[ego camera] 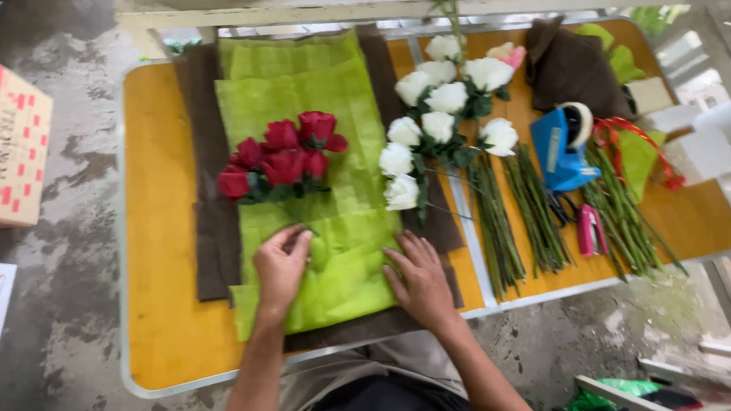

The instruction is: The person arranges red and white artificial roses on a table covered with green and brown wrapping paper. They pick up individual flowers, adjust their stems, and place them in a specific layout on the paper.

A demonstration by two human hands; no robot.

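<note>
Fingers (298,242) press green wrapping paper (320,121) on an orange table (155,221) over concrete floor (63,159).

We count six red roses (281,159) in one bunch on the green wrap sheet (320,105), and under that sheet one brown sheet (202,100). Right of the green wrap sheet we count nine white roses (435,110), plus one pinkish bloom (508,53) at their top edge. Further right of it: one blue tape dispenser (558,150), one pink stapler (588,232), one brown folded cloth (573,68). Bare stems right of the wrap sheet are too many to count. Left of it, one cardboard box (7,145) on the floor. Two hands on the desk (155,221).
</note>
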